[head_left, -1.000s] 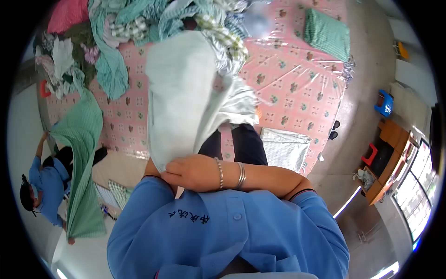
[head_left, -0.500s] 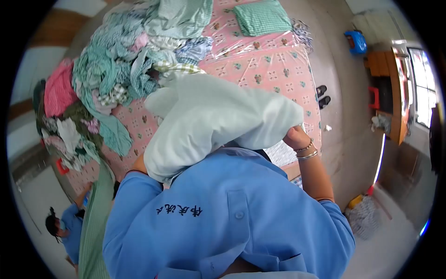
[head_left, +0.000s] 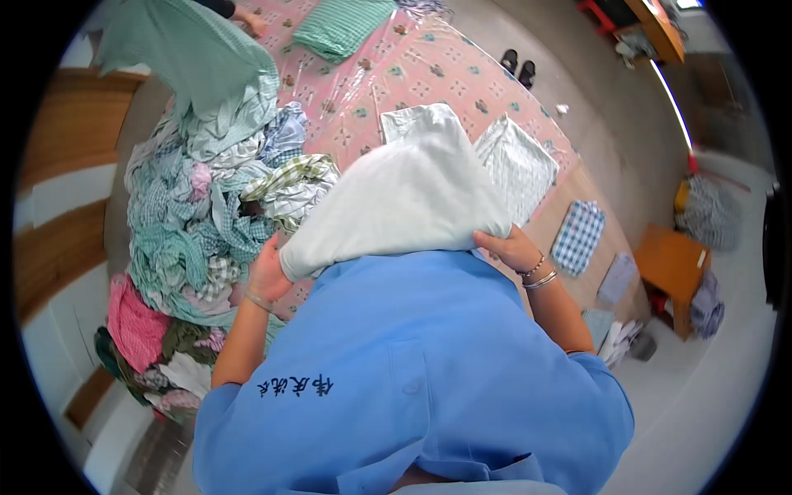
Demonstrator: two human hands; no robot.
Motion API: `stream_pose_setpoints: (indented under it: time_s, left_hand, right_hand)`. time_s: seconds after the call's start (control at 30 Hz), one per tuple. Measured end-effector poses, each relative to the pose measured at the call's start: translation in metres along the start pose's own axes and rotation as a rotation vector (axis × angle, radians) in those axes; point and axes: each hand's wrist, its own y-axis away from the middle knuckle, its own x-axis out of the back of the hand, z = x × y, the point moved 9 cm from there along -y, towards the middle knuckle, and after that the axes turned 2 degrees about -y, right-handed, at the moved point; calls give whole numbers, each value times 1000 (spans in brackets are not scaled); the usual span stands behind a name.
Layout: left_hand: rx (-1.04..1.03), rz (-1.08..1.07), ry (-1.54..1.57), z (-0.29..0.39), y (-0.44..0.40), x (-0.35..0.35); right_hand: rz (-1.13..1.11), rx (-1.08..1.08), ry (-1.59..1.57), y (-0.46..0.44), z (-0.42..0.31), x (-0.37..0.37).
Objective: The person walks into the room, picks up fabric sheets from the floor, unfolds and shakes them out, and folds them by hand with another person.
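Note:
A pale green-white cloth [head_left: 404, 194] is stretched in front of my body, its far part reaching over the pink patterned sheet [head_left: 445, 66]. My left hand [head_left: 268, 271] grips its left near corner, fingers closed on the edge. At its right near corner, my right hand [head_left: 505, 246] pinches the edge with the thumb on top. Just beyond the right side of the cloth lies a folded white patterned cloth [head_left: 520, 169]. A green-and-white checked piece [head_left: 301, 177] lies near my left hand, at the edge of a large cloth pile [head_left: 181, 223].
Another person's hand [head_left: 250, 21] shows at the top left near a raised green cloth [head_left: 194, 49]. A green checked bundle [head_left: 342, 29] lies on the sheet. To the right are a folded blue checked cloth [head_left: 577, 238], black slippers [head_left: 518, 68] and a wooden stool [head_left: 672, 268].
The view has turned to the right. My hands have spread the bunched cloth between them, and my left hand has come into sight. Green cloth is now lifted at the top left.

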Motion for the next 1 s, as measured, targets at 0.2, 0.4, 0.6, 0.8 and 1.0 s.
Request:
stream_pose_setpoints:
  time_s: [0.2,0.4,0.6,0.8,1.0]
  left_hand:
    - [-290,-192,-815,63,20,-65]
    - [-678,-207,-1181,136,-10,-199]
    - [-663,-556,-894,116,-30,-327]
    - [-925,-467,-1386,38,21,-415]
    - [-1024,-706,-1221,-25,67,-461]
  right_hand:
    - [499,320,75,76,5,23]
    - [713,554,-239,132,-14,77]
    - [752,811,-438,180,-51,140]
    - [827,978,-409,262,-96,145]
    - [677,1239,-334,357,-96,134]
